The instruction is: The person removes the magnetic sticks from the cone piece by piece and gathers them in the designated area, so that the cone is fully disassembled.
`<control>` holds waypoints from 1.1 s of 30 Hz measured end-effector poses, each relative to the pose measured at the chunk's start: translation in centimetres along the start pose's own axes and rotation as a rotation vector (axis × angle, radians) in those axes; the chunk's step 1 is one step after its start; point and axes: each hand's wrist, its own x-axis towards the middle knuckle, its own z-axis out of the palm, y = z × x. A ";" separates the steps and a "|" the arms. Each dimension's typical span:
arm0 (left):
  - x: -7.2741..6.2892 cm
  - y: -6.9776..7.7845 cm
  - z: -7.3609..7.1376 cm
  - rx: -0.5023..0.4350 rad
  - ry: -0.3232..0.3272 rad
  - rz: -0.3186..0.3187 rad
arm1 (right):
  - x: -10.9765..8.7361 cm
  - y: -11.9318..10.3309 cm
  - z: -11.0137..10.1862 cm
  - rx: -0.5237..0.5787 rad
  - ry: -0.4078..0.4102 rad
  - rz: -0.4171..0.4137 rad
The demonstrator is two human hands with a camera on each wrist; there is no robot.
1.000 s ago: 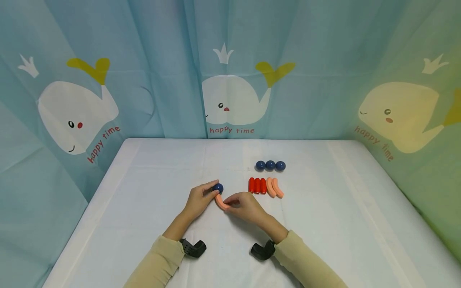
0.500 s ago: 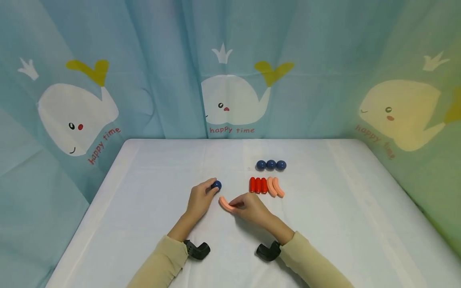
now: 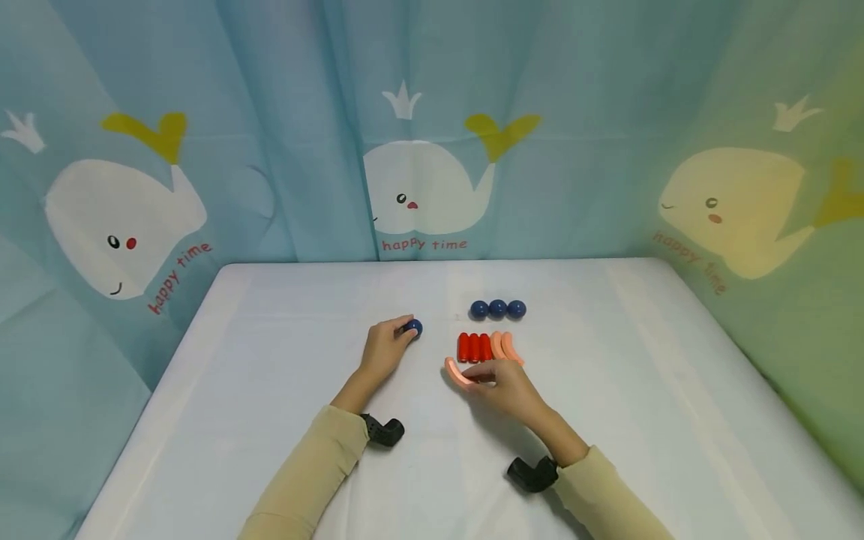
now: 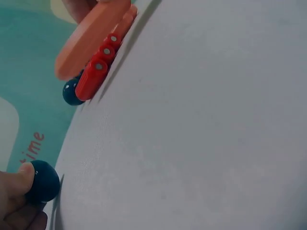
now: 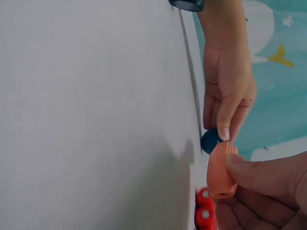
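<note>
My left hand (image 3: 385,346) pinches a dark blue ball (image 3: 415,328) between thumb and fingers, left of the other pieces. In the left wrist view the same ball (image 4: 44,181) shows beside the thumb. My right hand (image 3: 508,386) holds a curved orange piece (image 3: 457,373) by its near end, and the right wrist view shows this orange piece (image 5: 222,170) pinched under the thumb, with a small hole in its end. Just behind that hand, red cylinders (image 3: 475,348) lie side by side, with two more curved orange pieces (image 3: 502,345) alongside, partly covered by the hand.
A row of three dark blue balls (image 3: 498,309) stands farther back on the white-covered table (image 3: 607,360). Behind the table hangs a blue curtain (image 3: 304,150) printed with whales. Each wrist wears a black device (image 3: 533,474).
The orange piece has come away from the blue ball and moved right with my right hand, up beside the red cylinders. My left hand has carried its ball slightly farther back.
</note>
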 end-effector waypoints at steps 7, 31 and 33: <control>1.8 0.2 1.1 -0.021 -0.025 -0.003 | -0.1 0.7 -1.7 0.002 0.068 0.060; 4.9 1.9 4.2 -0.031 -0.100 -0.078 | -0.6 5.6 -6.6 -0.038 0.206 0.278; 5.1 2.1 4.5 -0.026 -0.108 -0.081 | -0.7 5.8 -6.7 -0.056 0.193 0.300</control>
